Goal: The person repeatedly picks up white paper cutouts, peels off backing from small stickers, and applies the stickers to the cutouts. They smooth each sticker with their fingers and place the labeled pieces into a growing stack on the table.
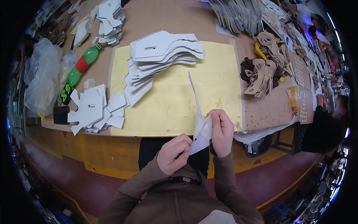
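Between my two hands, just over the table's near edge, is a thin white cut piece, seen nearly edge-on, with a narrow strip rising from it. My left hand pinches its lower left corner, fingers curled. My right hand grips its right side between thumb and fingers. Beyond them, a fanned stack of white cut pieces lies on the yellow sheet. To the left, a looser pile of white pieces overlaps the sheet's edge.
On the left are a green bottle with a red label, a clear plastic bag and a small black box. Bundled tan pieces and grey bundles lie right and far. A person in dark clothes sits at the right.
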The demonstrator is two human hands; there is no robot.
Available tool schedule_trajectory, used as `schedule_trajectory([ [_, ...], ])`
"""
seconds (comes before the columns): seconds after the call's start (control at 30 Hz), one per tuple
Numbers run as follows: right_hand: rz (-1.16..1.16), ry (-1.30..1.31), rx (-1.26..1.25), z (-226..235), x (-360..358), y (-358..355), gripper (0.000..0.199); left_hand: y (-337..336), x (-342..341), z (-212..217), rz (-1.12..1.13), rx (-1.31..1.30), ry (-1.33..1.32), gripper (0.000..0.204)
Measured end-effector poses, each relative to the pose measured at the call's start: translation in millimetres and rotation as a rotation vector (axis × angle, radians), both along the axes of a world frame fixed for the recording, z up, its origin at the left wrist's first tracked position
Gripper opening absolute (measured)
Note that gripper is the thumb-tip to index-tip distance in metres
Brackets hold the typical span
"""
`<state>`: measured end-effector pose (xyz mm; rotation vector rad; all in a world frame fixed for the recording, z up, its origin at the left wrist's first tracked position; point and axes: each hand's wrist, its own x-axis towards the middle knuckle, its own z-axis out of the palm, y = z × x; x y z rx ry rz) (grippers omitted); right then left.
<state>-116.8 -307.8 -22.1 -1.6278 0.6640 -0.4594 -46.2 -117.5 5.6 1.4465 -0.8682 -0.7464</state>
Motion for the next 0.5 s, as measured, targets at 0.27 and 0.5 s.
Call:
schedule_trajectory([
  [0.27,-0.074,-0.061,-0.122,12,25,13,0.018,22,3,5,0.068,-0.025,0.043,0.01],
  [0.5,-0.061,-0.258,-0.601,-6,38,-3,0.011,26,-2,-5,0.092,-0.046,0.139,0.016],
])
